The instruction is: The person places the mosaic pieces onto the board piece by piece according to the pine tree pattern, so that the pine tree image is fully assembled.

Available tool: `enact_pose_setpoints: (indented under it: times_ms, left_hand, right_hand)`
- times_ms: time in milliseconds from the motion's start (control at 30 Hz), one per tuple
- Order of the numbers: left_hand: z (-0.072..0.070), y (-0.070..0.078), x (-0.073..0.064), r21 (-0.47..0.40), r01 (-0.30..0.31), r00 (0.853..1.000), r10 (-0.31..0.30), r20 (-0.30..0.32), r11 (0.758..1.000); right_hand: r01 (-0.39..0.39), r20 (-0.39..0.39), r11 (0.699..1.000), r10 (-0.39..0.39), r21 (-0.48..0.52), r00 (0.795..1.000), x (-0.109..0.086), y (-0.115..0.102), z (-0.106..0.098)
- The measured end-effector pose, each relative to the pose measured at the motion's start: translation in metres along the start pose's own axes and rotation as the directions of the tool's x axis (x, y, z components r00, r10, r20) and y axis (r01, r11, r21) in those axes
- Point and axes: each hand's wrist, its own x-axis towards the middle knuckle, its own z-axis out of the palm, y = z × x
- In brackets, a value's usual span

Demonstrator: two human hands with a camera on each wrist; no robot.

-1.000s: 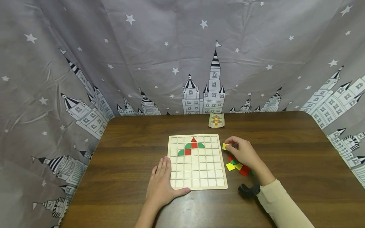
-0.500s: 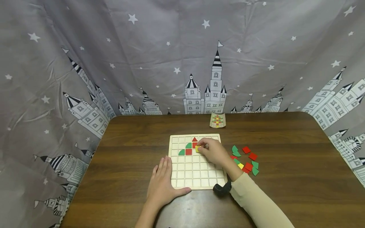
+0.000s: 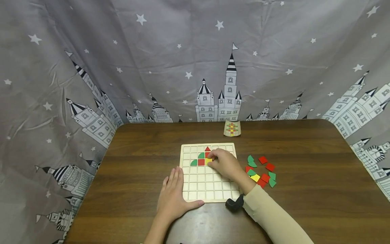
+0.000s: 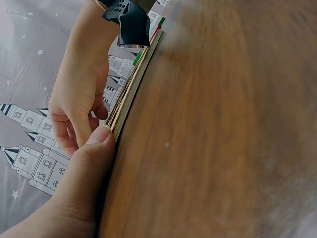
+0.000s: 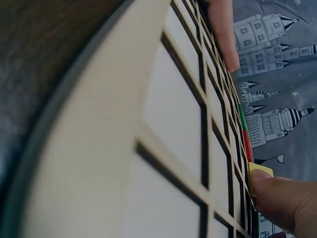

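Observation:
A pale wooden grid board [image 3: 201, 187] lies on the table. My right hand [image 3: 226, 164] pinches a yellow square tile [image 3: 208, 161] at a cell right of a red square tile [image 3: 201, 162]; in the right wrist view the thumb lies against the yellow tile [image 5: 261, 169], which is tilted. Also on the board are a red triangle tile [image 3: 207, 149] and two green quarter-round tiles [image 3: 201, 156]; the right hand covers the cells beyond. My left hand [image 3: 171, 196] rests along the board's left edge, fingers straight and thumb at the front edge [image 4: 101, 135].
Right of the board lie loose red tiles [image 3: 269, 167], green quarter-round tiles [image 3: 251, 159] and a yellow tile [image 3: 255, 177], some overlapping. A small pattern card [image 3: 232, 128] leans at the table's back edge. A black device [image 3: 234, 204] sits at the right wrist.
My right hand has carried the yellow tile leftward from the loose pile onto the board, then down to a cell beside the red square. The left hand has stayed put.

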Motion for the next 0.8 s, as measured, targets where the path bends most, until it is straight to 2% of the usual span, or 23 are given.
enact_pose_setpoints:
  times_ms: [200, 400, 667, 800]
  left_hand:
    - [-0.0008, -0.0012, 0.0011, 0.009, 0.012, 0.999, -0.013, 0.037, 1.000]
    - [-0.0005, -0.0011, 0.0010, 0.015, 0.008, 0.999, -0.009, 0.033, 1.000]
    - [-0.0004, -0.0005, 0.0002, 0.013, 0.002, 1.000, -0.002, 0.004, 1.000]
    - [-0.0003, -0.0006, 0.0001, 0.011, 0.007, 1.000, -0.007, 0.013, 1.000]
  right_hand:
    - [0.009, -0.012, 0.999, -0.009, -0.046, 1.000, -0.0006, -0.0018, 0.0011]
    - [0.039, -0.008, 0.994, -0.040, -0.100, 0.999, -0.0015, 0.0000, 0.0026]
    - [0.073, -0.008, 0.992, -0.075, -0.106, 0.997, -0.0016, 0.0011, 0.0033]
    - [0.082, -0.013, 0.992, -0.083, -0.101, 0.996, -0.0020, 0.0018, 0.0033]
